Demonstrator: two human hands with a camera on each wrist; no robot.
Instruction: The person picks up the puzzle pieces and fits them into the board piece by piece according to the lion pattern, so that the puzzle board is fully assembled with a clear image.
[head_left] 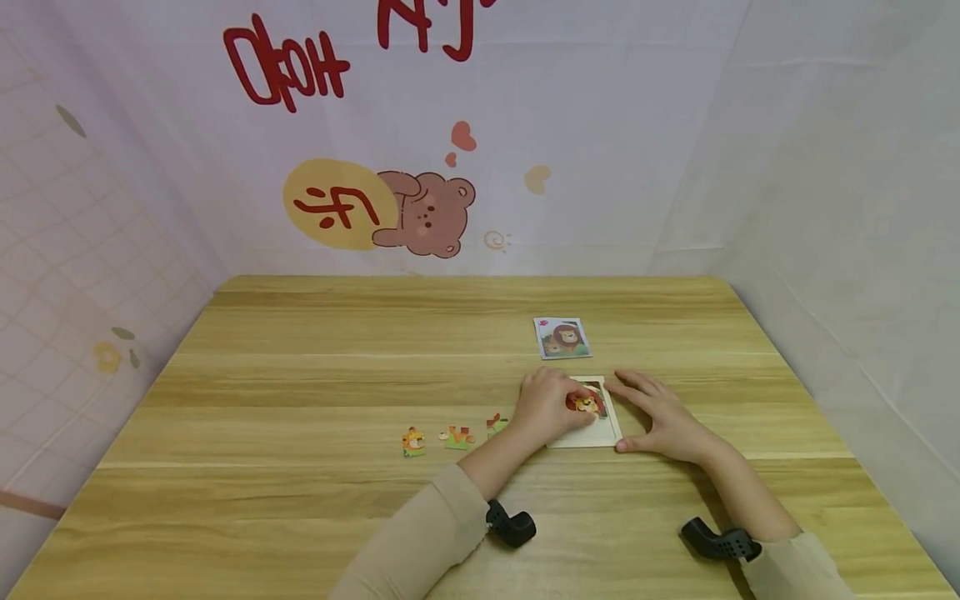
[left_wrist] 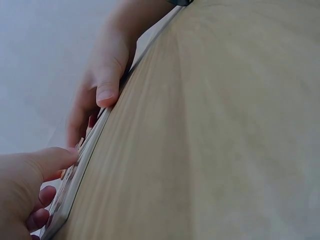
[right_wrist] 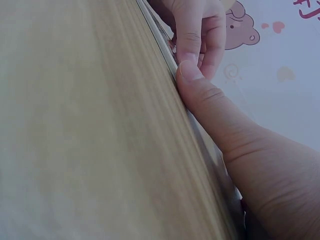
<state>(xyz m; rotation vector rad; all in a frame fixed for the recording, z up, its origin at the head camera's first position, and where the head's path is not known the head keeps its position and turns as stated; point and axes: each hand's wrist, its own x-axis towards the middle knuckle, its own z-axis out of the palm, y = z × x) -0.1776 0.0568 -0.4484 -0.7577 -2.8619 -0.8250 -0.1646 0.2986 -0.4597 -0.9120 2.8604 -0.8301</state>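
My left hand point(head_left: 551, 406) is over a white puzzle frame point(head_left: 613, 423), its thumb and index finger pinching a puzzle piece point(head_left: 587, 403) with a yellow animal face. Beneath and around that piece, part of a red-brown and dark picture shows inside the frame. The right hand point(head_left: 663, 423) rests along the frame's right side with its fingers spread. Its thumb touches the lower right corner, and its index finger lies near the upper right one. In the right wrist view the right thumb point(right_wrist: 200, 87) presses against the frame's edge, close to the left fingertips.
Left of the left forearm lie loose puzzle pieces: one with an orange face point(head_left: 413, 442), an orange and green one point(head_left: 457, 437) and another green one point(head_left: 496, 425) beside the wrist. A lion picture card point(head_left: 563, 338) lies behind the frame on the wooden table point(head_left: 300, 350).
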